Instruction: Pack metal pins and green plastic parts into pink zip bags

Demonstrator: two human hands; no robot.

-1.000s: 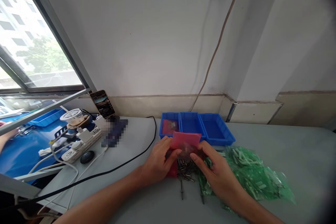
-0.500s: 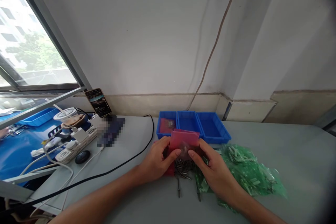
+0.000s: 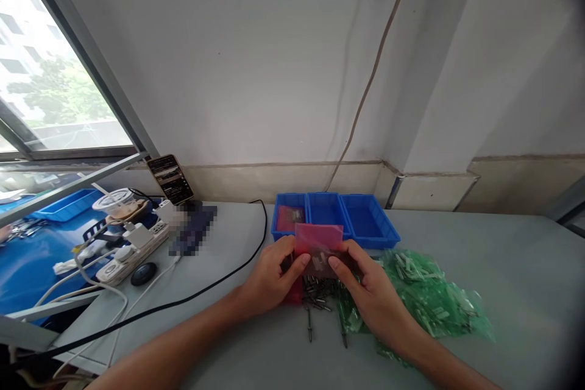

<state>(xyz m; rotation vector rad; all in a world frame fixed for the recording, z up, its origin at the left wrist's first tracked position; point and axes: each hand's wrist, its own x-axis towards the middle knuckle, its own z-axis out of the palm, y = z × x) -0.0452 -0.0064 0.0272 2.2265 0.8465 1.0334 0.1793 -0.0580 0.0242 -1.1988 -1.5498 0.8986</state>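
Worktop: grey; its bare front edge area (image 3: 256, 353) lies nearest, below the forearms.
Stray pieces: one long metal piece (image 3: 309, 326) points toward the person, just in front of the heap; a second (image 3: 344, 336) lies to its right.
Left hand (image 3: 274, 274): thumb and fingers pinched on the left side of a pink bag.
Right hand (image 3: 372, 283): thumb and fingers pinched on the right side of the same bag.
Pink bag (image 3: 319, 237): held up between the two hands, above the worktop and in front of the blue bins; small pieces show through its lower part, too unclear to name.
Metal heap (image 3: 317, 295): loose pieces on the worktop, partly hidden by the bag.
Red bag (image 3: 293, 295): flat beside the heap, partly under the left hand.
Green bags (image 3: 434, 298): crumpled, pale pieces inside, spread to the right of the right hand.
Black cable (image 3: 201, 295): runs across the left side of the worktop.
Blue bins: three in a row; a pink packet (image 3: 290, 217) lies in the left bin (image 3: 275, 222), beside the middle bin (image 3: 327, 210) and right bin (image 3: 370, 219).
Phone (image 3: 171, 180): propped up behind a power strip (image 3: 137, 256).
Wall (image 3: 274, 73): pale, behind everything, a cord (image 3: 381, 49) hanging down it.
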